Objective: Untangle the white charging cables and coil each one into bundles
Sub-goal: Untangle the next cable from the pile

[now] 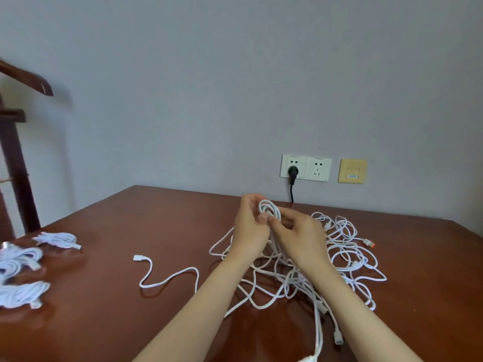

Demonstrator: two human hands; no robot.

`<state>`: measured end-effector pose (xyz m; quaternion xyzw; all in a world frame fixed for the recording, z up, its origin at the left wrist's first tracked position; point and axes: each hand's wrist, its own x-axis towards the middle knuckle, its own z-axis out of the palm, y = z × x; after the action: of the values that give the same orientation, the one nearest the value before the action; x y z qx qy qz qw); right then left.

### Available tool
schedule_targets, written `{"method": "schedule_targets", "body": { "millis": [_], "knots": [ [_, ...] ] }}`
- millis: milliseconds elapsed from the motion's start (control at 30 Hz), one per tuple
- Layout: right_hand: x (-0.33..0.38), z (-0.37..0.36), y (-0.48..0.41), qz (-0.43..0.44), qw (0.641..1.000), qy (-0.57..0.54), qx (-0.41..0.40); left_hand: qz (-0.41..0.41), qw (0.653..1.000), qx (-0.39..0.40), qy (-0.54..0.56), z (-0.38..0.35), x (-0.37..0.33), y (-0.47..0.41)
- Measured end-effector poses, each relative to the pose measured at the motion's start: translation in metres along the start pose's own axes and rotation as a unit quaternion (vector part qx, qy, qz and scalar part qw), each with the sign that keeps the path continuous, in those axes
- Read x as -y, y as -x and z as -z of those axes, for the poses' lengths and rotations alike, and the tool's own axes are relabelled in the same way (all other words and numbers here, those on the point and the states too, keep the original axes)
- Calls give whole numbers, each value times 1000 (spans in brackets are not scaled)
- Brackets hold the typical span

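Gripping one coil (269, 210), two hands (250, 231) (300, 240), four bundles (58, 239)

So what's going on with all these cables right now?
A person holds a small coil of white cable up in the left hand, and the right hand pinches its loops. The tangled pile lies on the table beneath and to the right. Several finished bundles sit at the table's left edge.
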<state>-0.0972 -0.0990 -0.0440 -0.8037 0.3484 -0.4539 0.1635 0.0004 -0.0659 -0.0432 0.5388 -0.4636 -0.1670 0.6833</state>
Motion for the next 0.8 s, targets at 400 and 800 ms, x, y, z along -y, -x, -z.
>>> {"method": "schedule_targets", "body": {
  "millis": [400, 800],
  "knots": [
    [36, 6, -4, 68, 984, 137, 92, -26, 986, 37, -161, 53, -20, -7],
    [55, -5, -7, 42, 993, 20, 106, -63, 963, 57, -255, 81, -36, -10]
  ]
}}
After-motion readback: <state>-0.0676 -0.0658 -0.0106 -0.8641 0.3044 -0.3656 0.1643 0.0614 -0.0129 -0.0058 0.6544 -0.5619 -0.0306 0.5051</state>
